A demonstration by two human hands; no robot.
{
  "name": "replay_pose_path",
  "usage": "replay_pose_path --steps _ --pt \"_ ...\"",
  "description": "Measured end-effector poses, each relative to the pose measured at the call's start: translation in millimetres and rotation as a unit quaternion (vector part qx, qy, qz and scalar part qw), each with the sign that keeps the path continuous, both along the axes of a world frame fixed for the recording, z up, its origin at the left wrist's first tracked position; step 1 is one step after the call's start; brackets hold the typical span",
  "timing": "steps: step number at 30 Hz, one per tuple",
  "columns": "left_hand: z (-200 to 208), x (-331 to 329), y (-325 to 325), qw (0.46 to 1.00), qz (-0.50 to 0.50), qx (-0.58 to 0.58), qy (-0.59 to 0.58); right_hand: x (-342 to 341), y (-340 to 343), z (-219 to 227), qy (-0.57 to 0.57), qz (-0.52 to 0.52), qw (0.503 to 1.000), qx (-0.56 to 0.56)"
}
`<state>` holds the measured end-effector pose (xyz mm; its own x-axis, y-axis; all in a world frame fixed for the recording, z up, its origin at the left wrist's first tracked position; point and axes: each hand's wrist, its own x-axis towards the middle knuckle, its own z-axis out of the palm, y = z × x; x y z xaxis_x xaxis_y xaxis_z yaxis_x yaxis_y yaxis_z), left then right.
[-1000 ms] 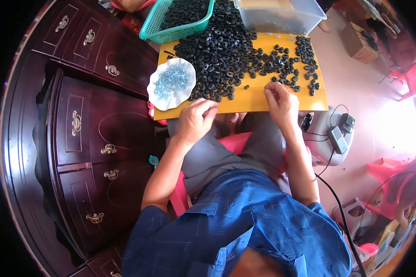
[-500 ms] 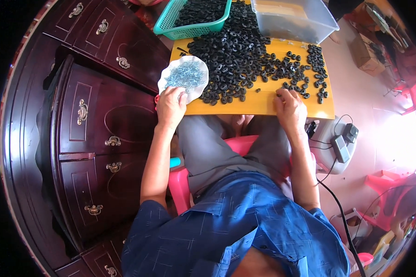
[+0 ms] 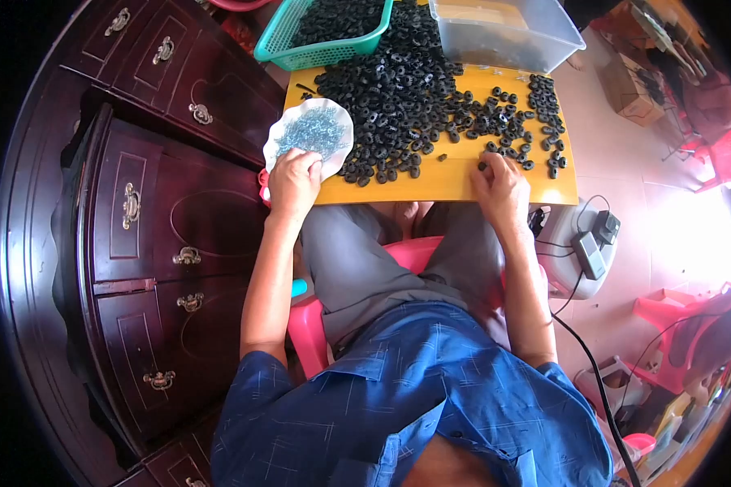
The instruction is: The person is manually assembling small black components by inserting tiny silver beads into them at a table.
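My left hand [image 3: 294,183] rests over the near edge of a white wavy-rimmed plate [image 3: 343,130]. Its thumb and fingers are pinched together, and whatever lies between them is hidden. Thin silvery-blue metal pieces [image 3: 313,132], like small pins, cover the plate. My right hand [image 3: 502,191] is closed near the front right of the yellow table [image 3: 455,187], with a small black part [image 3: 483,165] at its thumb and fingertips. Beyond it spreads a large heap of black, rounded plastic parts [image 3: 398,97] with holes. One small dark piece [image 3: 443,157] lies alone between my hands.
A green basket [image 3: 325,55] of black parts stands at the back left, beside a clear plastic bin [image 3: 512,45]. Dark wooden drawers [image 3: 150,203] rise close on the left. A power adapter [image 3: 589,253] with cables lies on a grey case [image 3: 573,280] at right.
The whole view has shifted slightly, so the table sits further left. A black part now shows at my right fingertips. My left hand stays pinched at the plate.
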<state>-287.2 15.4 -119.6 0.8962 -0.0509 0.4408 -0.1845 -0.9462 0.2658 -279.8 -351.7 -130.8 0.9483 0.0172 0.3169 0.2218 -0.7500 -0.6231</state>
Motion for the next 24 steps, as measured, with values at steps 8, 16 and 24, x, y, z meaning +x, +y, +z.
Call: replay_pose_path --steps 8,16,24 --pt "1 -2 0 0.999 0.001 -0.022 0.024 -2 1 3 0.013 0.02 1.0 -0.021" --pt "10 -11 -12 1.0 -0.006 -0.004 0.029 -2 -1 -7 -0.029 -0.006 0.999 -0.025" --pt "6 -17 -13 1.0 -0.011 0.014 0.022 -2 1 0 0.005 -0.003 0.999 -0.042"
